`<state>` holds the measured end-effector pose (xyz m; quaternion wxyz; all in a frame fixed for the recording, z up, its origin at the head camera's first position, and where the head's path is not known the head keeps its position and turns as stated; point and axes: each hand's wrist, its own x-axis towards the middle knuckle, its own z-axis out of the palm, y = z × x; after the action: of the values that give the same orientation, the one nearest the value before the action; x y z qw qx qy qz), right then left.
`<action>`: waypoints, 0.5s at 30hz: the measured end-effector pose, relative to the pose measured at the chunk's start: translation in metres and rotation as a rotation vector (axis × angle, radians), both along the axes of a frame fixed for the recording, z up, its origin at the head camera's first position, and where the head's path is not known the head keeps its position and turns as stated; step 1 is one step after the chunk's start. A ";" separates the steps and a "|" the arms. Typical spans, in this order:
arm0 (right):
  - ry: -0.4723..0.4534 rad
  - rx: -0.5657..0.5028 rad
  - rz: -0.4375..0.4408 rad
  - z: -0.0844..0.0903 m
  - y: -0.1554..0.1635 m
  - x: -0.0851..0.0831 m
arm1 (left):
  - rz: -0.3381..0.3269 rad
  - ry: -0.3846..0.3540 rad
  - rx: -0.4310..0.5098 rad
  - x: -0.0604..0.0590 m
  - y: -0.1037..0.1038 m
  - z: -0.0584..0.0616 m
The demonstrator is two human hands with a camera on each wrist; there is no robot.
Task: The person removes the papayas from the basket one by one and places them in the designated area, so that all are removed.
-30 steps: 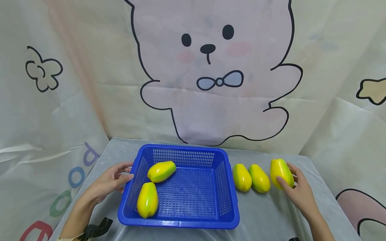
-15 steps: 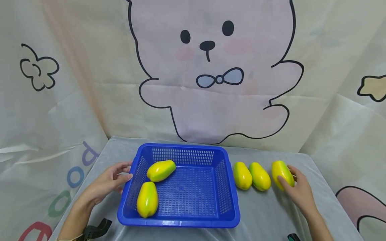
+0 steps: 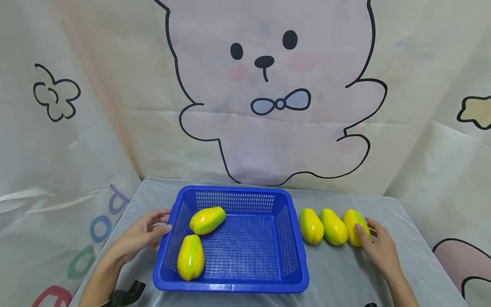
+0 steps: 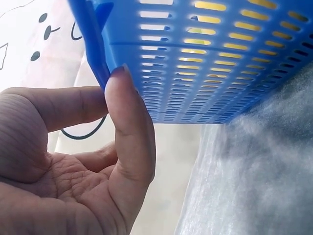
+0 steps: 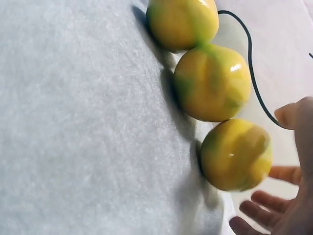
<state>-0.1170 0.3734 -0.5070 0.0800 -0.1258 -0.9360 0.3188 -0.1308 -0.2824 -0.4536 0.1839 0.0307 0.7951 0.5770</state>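
A blue plastic basket (image 3: 245,286) with slotted walls sits on the cloth, two yellow-green papayas inside: one papaya (image 3: 207,220) at the back left, another papaya (image 3: 190,257) at the front left. My left hand (image 3: 143,234) pinches the basket's left rim between thumb and fingers, plain in the left wrist view (image 4: 127,93). Three more papayas stand in a row right of the basket: a near papaya (image 3: 311,226), a middle papaya (image 3: 333,227) and an end papaya (image 3: 355,227). Around the end one, my right hand (image 3: 381,249) has loose fingers, its thumb apart from the fruit in the right wrist view.
A grey cloth (image 3: 330,273) covers the table. Behind it hangs a pale printed backdrop (image 3: 261,149) with a cartoon bear, folding round both sides. A dark strap piece (image 3: 128,294) shows by the left wrist.
My right hand has lowered the end papaya leftward onto the cloth beside the other two, and its grip has loosened. The left hand stays at the basket's rim.
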 end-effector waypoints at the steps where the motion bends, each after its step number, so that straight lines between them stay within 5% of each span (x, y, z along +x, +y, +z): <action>1: 0.009 -0.005 -0.014 0.002 0.000 0.001 | 0.000 0.000 -0.001 0.000 0.000 0.000; 9: 0.178 -0.026 -0.155 0.025 -0.014 0.008 | -0.006 0.011 -0.015 -0.001 0.001 0.004; 15: 0.364 -0.010 -0.139 0.047 -0.041 0.012 | 0.000 -0.001 -0.014 0.004 0.001 0.001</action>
<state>-0.1054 0.3321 -0.4599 0.2689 -0.1308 -0.8936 0.3347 -0.1267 -0.2816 -0.4530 0.1847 0.0291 0.7989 0.5717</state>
